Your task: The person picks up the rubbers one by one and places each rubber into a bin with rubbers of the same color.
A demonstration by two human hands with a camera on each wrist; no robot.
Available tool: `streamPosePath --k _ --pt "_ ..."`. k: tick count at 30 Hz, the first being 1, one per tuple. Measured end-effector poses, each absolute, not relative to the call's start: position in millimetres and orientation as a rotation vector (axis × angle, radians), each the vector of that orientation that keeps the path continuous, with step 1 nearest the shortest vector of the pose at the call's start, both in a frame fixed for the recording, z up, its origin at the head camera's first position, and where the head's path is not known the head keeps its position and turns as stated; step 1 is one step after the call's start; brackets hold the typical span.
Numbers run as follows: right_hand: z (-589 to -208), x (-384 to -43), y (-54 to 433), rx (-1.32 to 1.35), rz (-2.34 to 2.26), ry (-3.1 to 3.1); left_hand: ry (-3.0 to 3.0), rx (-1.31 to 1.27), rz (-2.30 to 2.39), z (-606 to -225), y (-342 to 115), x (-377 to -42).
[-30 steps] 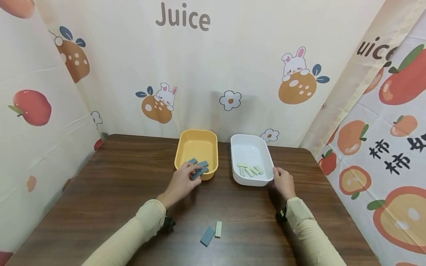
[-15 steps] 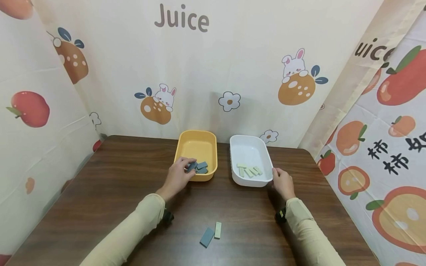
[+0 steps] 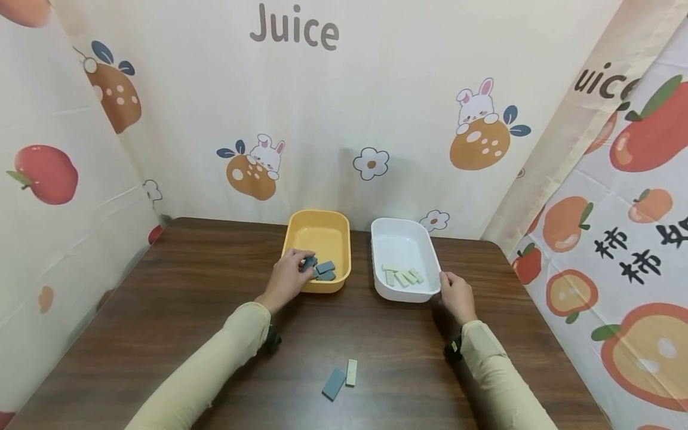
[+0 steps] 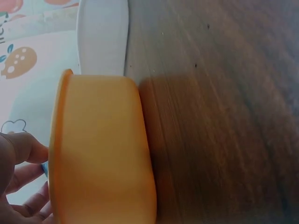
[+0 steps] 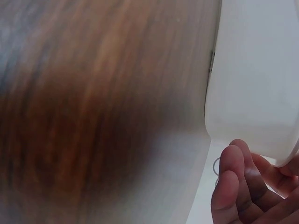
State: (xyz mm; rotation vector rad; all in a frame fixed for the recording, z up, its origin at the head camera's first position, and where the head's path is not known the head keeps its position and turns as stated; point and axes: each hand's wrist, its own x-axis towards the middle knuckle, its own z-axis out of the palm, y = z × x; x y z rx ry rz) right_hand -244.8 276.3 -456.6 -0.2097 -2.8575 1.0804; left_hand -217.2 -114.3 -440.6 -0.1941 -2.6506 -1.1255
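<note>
In the head view my left hand point(image 3: 286, 278) reaches over the near left rim of the yellow tub point(image 3: 344, 239), pinching a blue-grey rectangular tile point(image 3: 309, 263). Several more blue-grey tiles point(image 3: 325, 267) lie under and beside it on the tub's floor. The left wrist view shows the tub's outer wall point(image 4: 103, 149), which hides most of the tile. My right hand point(image 3: 457, 295) grips the near right corner of the white tub point(image 3: 405, 239), where several pale green tiles point(image 3: 402, 278) lie. The right wrist view has that hand point(image 5: 247, 186) at the tub's rim, thumb partly hidden.
On the brown table point(image 3: 398, 364) nearer me lie a single blue-grey tile point(image 3: 334, 384) and a narrow pale green tile point(image 3: 352, 372), side by side. A printed curtain point(image 3: 322, 107) stands right behind both tubs.
My left hand has moved left and slightly away from me inside the yellow tub, with a blue-grey tile in its fingers. My right hand stays on the white tub.
</note>
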Motion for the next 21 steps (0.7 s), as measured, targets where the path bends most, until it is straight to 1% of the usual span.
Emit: streamPosePath --k 5,11,18,21 --pt "-457 -242 277 -0.222 1.098 -2.857 -2.698 -0.176 -1.086 -440 -114 -222" --pt "-453 -242 277 -0.225 1.109 -2.854 -2.736 -0.25 -0.888 -441 -114 -236" --pt "-456 -244 276 -0.205 1.09 -2.862 -2.846 -0.211 -0.801 -438 -117 -246" --pt "-456 -244 276 -0.206 1.088 -2.857 -2.886 -0.25 -0.705 -436 -117 -251"
